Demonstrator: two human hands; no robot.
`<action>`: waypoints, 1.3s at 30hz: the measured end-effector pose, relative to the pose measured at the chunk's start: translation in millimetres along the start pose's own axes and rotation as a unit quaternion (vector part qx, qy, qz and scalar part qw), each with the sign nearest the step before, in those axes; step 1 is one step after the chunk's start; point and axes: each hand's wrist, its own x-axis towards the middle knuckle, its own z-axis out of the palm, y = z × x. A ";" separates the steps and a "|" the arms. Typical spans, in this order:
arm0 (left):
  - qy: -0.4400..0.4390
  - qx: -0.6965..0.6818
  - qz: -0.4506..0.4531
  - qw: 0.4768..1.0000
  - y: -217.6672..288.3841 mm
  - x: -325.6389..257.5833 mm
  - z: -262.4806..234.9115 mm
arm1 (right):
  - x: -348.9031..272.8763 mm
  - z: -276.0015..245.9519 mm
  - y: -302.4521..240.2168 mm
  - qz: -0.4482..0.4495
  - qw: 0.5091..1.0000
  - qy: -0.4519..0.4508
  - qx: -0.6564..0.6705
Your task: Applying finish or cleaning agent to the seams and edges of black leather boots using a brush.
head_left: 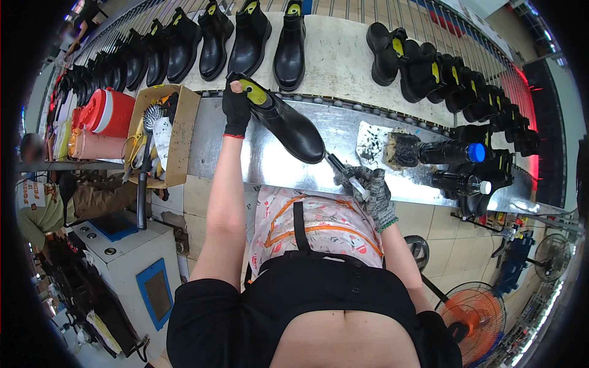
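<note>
Above a metal worktop (265,164), the left hand (237,109) grips a black boot (288,127) by its collar; the right hand (375,191), fingers curled, holds a slim tool (358,186) near the toe.

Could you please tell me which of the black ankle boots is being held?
The glossy black ankle boot gripped by the black-gloved left hand; the other boots are not held.

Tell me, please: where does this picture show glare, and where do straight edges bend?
In the head view, glare whitens parts of the metal bench, and a highlight lies on the toe of the held black boot; in the same head view, the near edge of the white belt curves downward toward the right rim, and the corners are black.
</note>
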 end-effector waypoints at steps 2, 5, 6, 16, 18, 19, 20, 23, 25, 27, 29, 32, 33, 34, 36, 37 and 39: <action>-0.010 0.142 0.029 0.989 8.2 0.6 3.1 | -4.5 2.9 -6.3 -0.005 1.000 0.022 0.007; -0.001 0.287 0.108 0.952 41.5 -6.9 14.5 | -11.4 4.4 -22.6 0.007 0.999 0.052 -0.010; -0.016 0.286 0.092 0.954 39.0 -6.5 6.1 | -13.3 4.0 -29.4 0.010 0.998 0.055 -0.039; -0.003 0.363 0.098 0.927 129.8 -71.1 22.3 | -9.3 10.7 -42.1 -0.080 0.912 0.168 -0.367; 0.006 0.372 0.081 0.925 138.8 -87.6 22.4 | -8.7 21.7 -52.6 -0.057 0.955 0.160 -0.245; 0.007 0.375 0.066 0.925 146.3 -95.9 24.5 | -8.4 22.1 -52.7 -0.057 0.955 0.159 -0.245; 0.004 0.377 0.039 0.925 153.8 -104.0 28.6 | -7.2 21.0 -51.9 -0.064 0.943 0.159 -0.286; -0.027 0.369 0.003 0.929 174.6 -123.0 36.1 | -5.3 20.4 -49.6 -0.088 0.920 0.156 -0.348; -0.038 0.364 -0.026 0.930 181.3 -135.1 39.3 | -5.3 22.7 -49.4 -0.104 0.911 0.151 -0.370; -0.049 0.327 -0.069 0.941 184.4 -146.7 39.8 | -6.8 27.4 -52.5 -0.126 0.887 0.136 -0.424; -0.062 0.305 -0.064 0.948 186.6 -154.2 40.3 | -4.2 20.9 -40.7 -0.168 0.891 0.132 -0.401; -0.096 0.213 -0.142 0.962 189.0 -163.5 36.7 | -7.3 23.8 -39.3 -0.194 0.885 0.115 -0.407; -0.096 0.213 -0.143 0.962 190.1 -166.7 36.2 | -9.8 27.6 -42.4 -0.178 0.876 0.104 -0.436; -0.106 0.176 -0.173 0.963 191.9 -169.3 36.9 | -12.5 34.3 -47.2 -0.175 0.879 0.102 -0.433; -0.116 0.102 -0.214 0.964 192.8 -175.9 38.9 | -16.5 38.3 -48.4 -0.179 0.865 0.094 -0.459; -0.117 0.103 -0.214 0.964 192.1 -179.1 40.0 | -18.4 40.5 -48.7 -0.183 0.850 0.085 -0.486; -0.092 0.000 -0.277 0.957 190.0 -185.0 40.7 | -19.9 47.0 -48.5 -0.227 0.827 0.094 -0.506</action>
